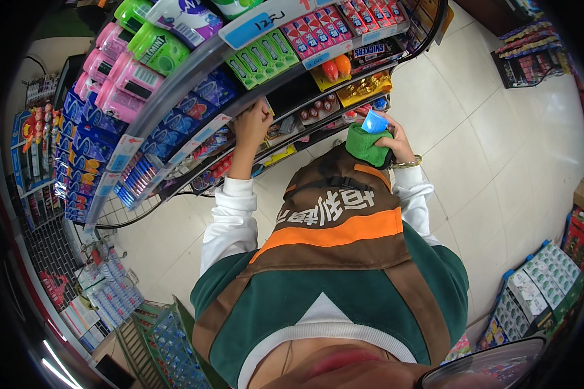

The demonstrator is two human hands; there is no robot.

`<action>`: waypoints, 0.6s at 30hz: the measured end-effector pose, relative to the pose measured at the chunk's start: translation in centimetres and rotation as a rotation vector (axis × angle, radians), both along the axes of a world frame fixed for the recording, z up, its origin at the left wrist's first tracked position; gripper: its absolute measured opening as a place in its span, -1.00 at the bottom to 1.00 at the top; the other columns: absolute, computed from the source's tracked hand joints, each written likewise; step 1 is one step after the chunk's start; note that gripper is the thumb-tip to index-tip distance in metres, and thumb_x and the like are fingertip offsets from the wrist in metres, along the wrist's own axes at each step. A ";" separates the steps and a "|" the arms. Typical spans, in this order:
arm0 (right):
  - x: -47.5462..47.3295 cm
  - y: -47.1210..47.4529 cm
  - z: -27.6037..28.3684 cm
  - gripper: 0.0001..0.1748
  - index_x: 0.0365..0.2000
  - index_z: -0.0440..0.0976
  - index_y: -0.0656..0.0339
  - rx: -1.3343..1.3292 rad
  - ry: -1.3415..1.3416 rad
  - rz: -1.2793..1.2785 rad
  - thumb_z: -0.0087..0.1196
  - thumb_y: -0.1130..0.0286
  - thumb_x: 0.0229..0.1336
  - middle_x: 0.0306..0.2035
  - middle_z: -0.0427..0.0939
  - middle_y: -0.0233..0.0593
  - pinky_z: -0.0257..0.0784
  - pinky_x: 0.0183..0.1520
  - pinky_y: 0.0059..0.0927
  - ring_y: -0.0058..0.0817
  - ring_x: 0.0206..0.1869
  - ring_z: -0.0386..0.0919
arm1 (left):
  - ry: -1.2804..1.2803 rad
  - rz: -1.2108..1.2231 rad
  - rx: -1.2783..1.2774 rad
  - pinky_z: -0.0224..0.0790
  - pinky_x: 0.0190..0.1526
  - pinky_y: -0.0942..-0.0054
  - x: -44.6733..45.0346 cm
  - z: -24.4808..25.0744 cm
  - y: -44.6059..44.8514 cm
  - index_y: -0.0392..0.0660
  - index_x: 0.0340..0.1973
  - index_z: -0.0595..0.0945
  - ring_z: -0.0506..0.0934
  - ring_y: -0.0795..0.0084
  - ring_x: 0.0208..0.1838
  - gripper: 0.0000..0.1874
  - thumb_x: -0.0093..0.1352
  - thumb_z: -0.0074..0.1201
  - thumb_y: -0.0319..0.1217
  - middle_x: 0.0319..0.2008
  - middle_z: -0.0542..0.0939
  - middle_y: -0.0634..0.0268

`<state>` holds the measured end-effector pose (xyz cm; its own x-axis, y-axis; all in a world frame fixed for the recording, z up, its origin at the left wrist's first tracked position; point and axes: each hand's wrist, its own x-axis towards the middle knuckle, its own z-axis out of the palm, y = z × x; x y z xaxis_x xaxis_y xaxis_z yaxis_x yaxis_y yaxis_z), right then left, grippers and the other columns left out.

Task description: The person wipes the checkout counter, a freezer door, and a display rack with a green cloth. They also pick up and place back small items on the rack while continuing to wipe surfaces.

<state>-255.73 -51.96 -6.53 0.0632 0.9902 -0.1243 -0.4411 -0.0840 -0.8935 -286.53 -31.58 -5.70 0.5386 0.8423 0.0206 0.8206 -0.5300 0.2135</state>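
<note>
My left hand [255,119] reaches into a middle tier of the candy rack [292,80], below the green gum packs [263,58]. Its fingers are curled by a dark gap in the row. A small pale edge shows at the fingertips, and whether they grip it is unclear. Off the rack's right end, in front of my apron [340,194], my right hand [396,138] grips a folded green cloth [367,146]. A small blue packet [374,122] is held with it, between the fingers and the cloth.
Pink gum bottles [126,90] and blue candy packs [85,146] fill the rack's left side. Below are chocolate eggs [316,108] and gold-wrapped sweets [367,87]. Stacked cartons [535,287] stand on the tiled floor [467,160] at right, and a green crate [151,340] at lower left.
</note>
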 end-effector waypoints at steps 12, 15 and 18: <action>-1.6 0.7 -1.2 -0.09 0.25 0.20 0.35 -0.099 0.025 0.009 0.07 0.64 -0.32 0.08 0.49 -0.14 0.29 0.27 -0.33 -0.38 0.15 0.46 | -0.174 0.086 0.292 0.42 -0.42 0.25 -1.3 -0.3 0.6 -0.06 -0.40 0.64 0.61 0.14 -0.39 -0.76 0.23 0.26 -0.18 -0.51 0.61 0.20; -2.0 0.9 -1.5 -0.15 0.21 0.26 0.30 -0.140 0.063 -0.017 0.09 0.67 -0.28 0.02 0.49 -0.28 0.32 0.22 -0.39 -0.46 0.10 0.45 | -0.094 0.170 0.340 0.41 -0.47 0.26 -1.7 -1.3 1.0 -0.03 -0.41 0.64 0.58 0.13 -0.52 -0.75 0.26 0.22 -0.14 -0.55 0.60 0.19; -2.1 1.0 -1.8 -0.07 0.26 0.20 0.35 -0.133 0.061 -0.011 0.07 0.67 -0.32 0.07 0.49 -0.16 0.33 0.25 -0.34 -0.39 0.13 0.47 | -0.121 0.157 0.477 0.42 -0.51 0.20 -1.6 -3.4 1.2 -0.02 -0.40 0.63 0.56 0.09 -0.58 -0.75 0.32 0.14 -0.12 -0.58 0.59 0.18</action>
<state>-257.85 -50.95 -8.37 0.0624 0.9639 -0.2587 -0.4956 -0.1950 -0.8464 -288.12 -30.35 -9.14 0.3765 0.7944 0.4766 0.8825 -0.4640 0.0762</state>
